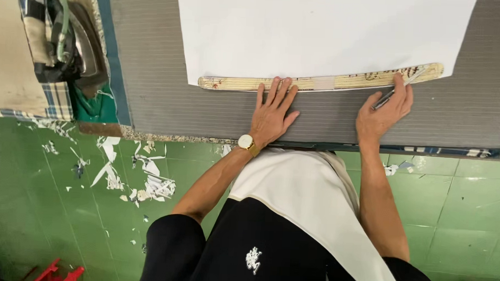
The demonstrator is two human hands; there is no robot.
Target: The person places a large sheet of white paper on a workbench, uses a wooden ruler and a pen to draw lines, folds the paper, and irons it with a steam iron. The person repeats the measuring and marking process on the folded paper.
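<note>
One long curved wooden ruler is laid along the near edge of one white sheet, which is spread on a grey ribbed table top. The ruler is pressed down near its middle by the left hand, fingers spread wide and flat, tips on the wood; one gold wristwatch is worn on that wrist. Toward the ruler's right end the right hand is set, fingers closed narrowly around one thin pen-like marker, its tip held at the ruler's edge. At the far left one iron is seen resting on checked cloth beside the table. Below the table a green tiled floor is shown, with many white paper scraps scattered at the left; their count cannot be told. One red object is partly visible at the near left corner
</note>
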